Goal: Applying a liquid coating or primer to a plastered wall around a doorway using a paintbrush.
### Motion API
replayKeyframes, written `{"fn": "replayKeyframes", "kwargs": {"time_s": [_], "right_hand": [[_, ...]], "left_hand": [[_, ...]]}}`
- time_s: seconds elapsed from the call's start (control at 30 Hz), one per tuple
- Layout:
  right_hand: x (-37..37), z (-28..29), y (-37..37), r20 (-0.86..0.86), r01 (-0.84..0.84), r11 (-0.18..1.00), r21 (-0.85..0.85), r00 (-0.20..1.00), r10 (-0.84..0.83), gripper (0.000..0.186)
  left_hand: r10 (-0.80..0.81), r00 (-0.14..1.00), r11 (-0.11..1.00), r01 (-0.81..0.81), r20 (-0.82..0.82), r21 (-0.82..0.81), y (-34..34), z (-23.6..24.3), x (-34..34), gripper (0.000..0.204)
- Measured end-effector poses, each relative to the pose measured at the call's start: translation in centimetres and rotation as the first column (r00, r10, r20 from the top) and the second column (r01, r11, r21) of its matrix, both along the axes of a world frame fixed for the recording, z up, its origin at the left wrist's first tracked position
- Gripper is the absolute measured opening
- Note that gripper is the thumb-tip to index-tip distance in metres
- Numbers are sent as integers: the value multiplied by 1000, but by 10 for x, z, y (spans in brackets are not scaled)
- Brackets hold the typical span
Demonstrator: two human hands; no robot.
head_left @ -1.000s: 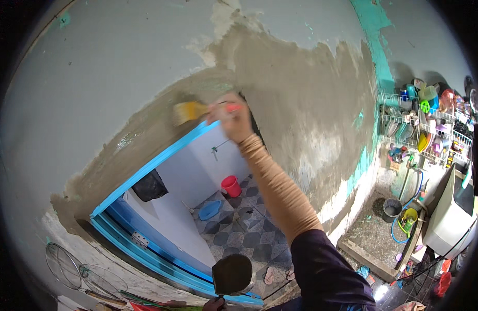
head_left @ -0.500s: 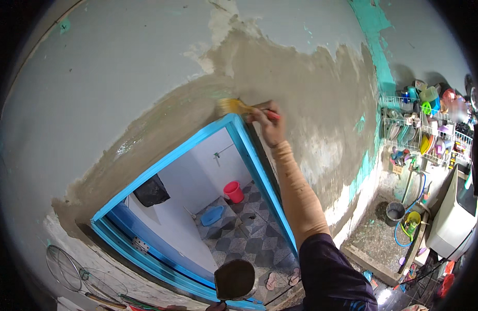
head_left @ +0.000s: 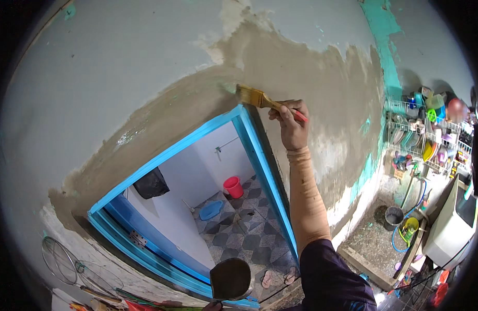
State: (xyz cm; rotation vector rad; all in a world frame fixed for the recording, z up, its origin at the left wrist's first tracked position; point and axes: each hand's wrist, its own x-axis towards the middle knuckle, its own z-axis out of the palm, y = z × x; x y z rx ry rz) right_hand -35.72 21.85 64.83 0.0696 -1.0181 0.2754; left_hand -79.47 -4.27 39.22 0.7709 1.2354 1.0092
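Since the earlier pictures the brush (head_left: pixel 255 97) has travelled rightward along the wall (head_left: pixel 120 78), from over the middle of the blue door frame (head_left: pixel 249 135) to a spot above the frame's upper corner, and the right hand (head_left: pixel 292 124) has dropped a little with it.

Now the bristles press against the wet brown coat (head_left: pixel 311 67) just at its lower edge, close above the frame's top corner, tips pointing left. The right hand's fingers (head_left: pixel 285 111) are clenched round the wooden handle, whose red end sticks out past the knuckles to the right; the bristle head lies left of and slightly above the fingers, well clear of them.

To do this stroke well, I judge the bristles should stay flat to the wall and be drawn along the frame's edge without crossing onto the blue, working back into the wet margin so no ridge dries.

At the bottom edge of the view the left hand (head_left: pixel 214 306) is barely visible; its fingers appear closed on the handle of a dark round pan (head_left: pixel 230 278) held below, though most of the hand is cut off. A red bucket (head_left: pixel 233 186) stands on the tiled floor beyond the doorway.
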Motion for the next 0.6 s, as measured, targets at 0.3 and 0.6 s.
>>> {"fn": "replayKeyframes", "kwargs": {"time_s": [0.3, 0.6], "right_hand": [[9, -11, 37, -28, -105, 990, -97, 994, 102, 8], [-10, 1, 31, 39, -153, 983, -98, 987, 157, 10]], "left_hand": [[37, 997, 999, -39, -71, -28, 8, -17, -14, 26], [14, 993, 997, -23, -118, -80, 3, -6, -9, 14]]}}
